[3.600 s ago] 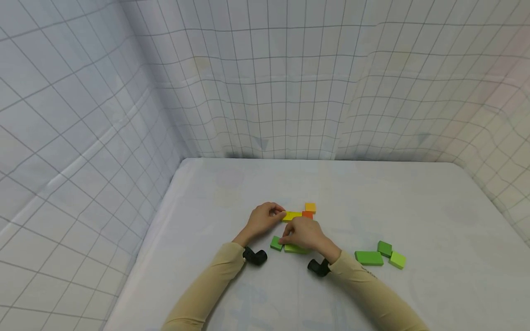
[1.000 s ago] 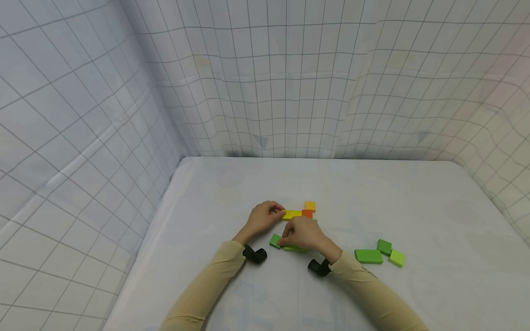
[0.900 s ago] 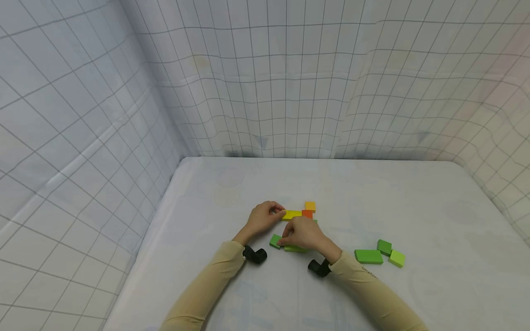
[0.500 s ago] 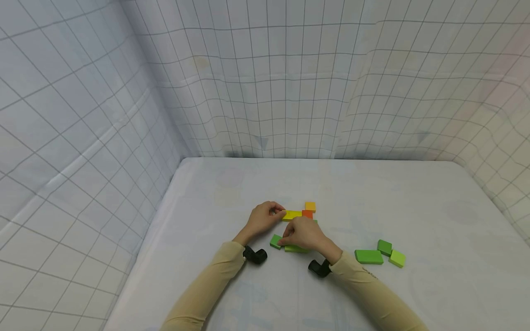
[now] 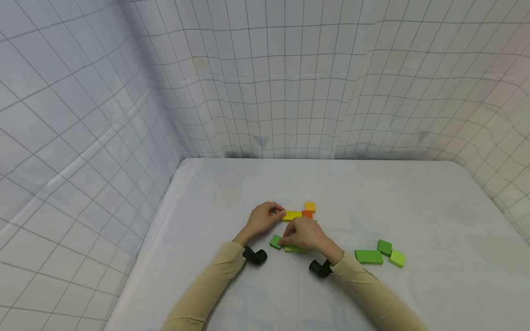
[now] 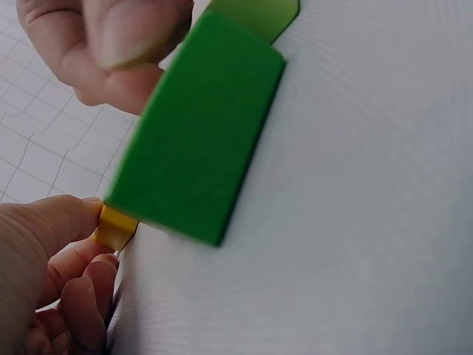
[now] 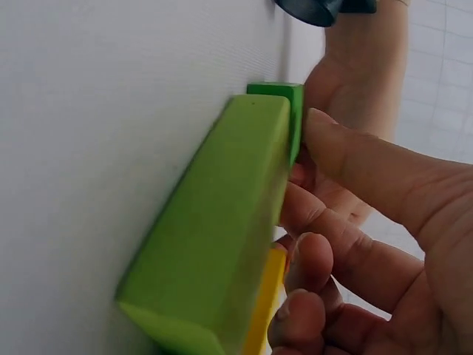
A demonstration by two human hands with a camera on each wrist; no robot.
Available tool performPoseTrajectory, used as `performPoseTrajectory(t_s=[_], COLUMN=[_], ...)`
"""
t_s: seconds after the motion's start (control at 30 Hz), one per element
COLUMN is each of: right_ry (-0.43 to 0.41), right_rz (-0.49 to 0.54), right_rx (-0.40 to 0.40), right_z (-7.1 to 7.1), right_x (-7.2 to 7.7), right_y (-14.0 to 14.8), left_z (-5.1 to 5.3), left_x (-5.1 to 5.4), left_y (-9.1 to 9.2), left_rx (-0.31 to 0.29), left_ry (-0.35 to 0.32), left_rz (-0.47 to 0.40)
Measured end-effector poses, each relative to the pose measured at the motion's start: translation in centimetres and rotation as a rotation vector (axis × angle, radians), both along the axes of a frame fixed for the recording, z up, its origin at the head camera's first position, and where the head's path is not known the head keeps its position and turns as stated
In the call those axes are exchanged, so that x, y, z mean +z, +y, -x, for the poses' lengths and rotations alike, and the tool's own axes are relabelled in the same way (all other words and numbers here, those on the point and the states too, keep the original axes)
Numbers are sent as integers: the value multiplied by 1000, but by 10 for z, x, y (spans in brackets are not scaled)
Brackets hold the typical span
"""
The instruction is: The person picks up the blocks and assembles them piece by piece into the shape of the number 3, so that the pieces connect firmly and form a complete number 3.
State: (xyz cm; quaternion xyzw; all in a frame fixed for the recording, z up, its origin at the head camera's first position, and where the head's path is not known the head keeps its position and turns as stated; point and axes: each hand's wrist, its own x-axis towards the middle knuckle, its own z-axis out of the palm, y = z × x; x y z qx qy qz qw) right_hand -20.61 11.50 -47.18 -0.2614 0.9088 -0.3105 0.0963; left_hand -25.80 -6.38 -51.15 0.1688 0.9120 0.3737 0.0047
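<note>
In the head view my left hand (image 5: 262,218) pinches the left end of a yellow block (image 5: 292,216), thumb on its near side. A red-orange block (image 5: 307,214) touches its right end, with an orange block (image 5: 310,207) behind. My right hand (image 5: 304,233) holds the corner of a small green block (image 5: 276,241) between thumb and fingers. Just right of that lies a long light green block (image 5: 296,249), partly under the hand. Another green piece peeks out behind the right hand, mostly hidden. In the right wrist view the green block (image 7: 295,122) meets the light green block's (image 7: 214,207) far end.
To the right on the white table (image 5: 331,184) lie a long green block (image 5: 369,257), a small green block (image 5: 384,247) and a lime block (image 5: 397,259). Gridded white cloth (image 5: 265,92) hangs behind and at the sides. Black cameras (image 5: 320,268) sit on both wrists.
Hardly anything moves: both hands keep the same places and the blocks stay where they were. Only the view shifts very slightly.
</note>
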Motion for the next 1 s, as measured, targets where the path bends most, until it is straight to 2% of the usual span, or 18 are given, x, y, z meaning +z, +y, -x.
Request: performPoseTrajectory(t_s=[0.17,0.37,0.7,1.0], right_ry=[40,25,32,62], right_rz=[75,126,109,86], right_rx=[-29,-126,-241,-319], right_z=[4,8,5,-7], right_x=[4,16,24,35], right_y=[15,41,85,138], left_z=[1,1,0,-1], left_x=[-1,-2,-3,-2], left_y=[-1,0,0,1], left_rx=[0,4,0,10], left_ry=[-5,-9,3,-2], left_rz=[6,9,3,10])
